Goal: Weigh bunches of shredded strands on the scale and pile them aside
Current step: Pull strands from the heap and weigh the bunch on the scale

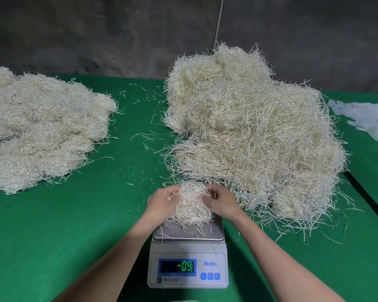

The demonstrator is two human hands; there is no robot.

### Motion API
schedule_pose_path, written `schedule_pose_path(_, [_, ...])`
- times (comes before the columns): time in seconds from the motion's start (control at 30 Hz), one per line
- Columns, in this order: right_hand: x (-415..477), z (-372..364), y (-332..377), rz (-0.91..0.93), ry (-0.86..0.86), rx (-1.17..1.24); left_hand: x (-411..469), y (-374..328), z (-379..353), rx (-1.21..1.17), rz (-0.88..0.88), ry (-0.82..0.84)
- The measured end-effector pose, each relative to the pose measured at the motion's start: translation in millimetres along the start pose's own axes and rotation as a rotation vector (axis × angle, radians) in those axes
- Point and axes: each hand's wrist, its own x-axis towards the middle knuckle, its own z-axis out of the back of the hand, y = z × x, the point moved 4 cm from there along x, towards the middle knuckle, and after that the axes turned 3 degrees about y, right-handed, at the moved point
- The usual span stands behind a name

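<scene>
Both bare forearms reach forward and converge toward the middle. The left hand (162,202) and right hand (222,202) face each other, fingers curled inward, gripping a bunch of shredded strands (191,205) between them.

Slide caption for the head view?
Left hand and right hand grip a bunch of shredded strands at the scale.

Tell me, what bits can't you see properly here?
Head view only.
Fingertips of left hand and right hand: buried in the bunch.
Last digit on the scale display: blurred; label beneath too small.
The left pile: cut off by the left edge.
The white scraps: cut off by the right edge.
</scene>
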Motion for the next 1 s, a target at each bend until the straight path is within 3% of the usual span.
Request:
schedule_pose_path(0.23, [-7.7,24.7,8.5,0.019,-0.068,0.178,-14.0,-18.7,26.4,0.028,-0.092,-0.282])
schedule_pose_path(0.4, [-20.1,36.8,27.8,0.199,-0.182,0.103,-22.0,-45.4,39.2,0.121,-0.263,-0.421])
schedule_pose_path(0.63, [-36.6,49.5,57.3,0.44,-0.262,0.031,-34.2,-73.0,49.7,0.143,-0.418,-0.496])
schedule_pose_path(1.0, [-38.0,50.9,57.0,0.45,-0.256,0.028,-38.6,-80.0,52.5,0.134,-0.426,-0.484])
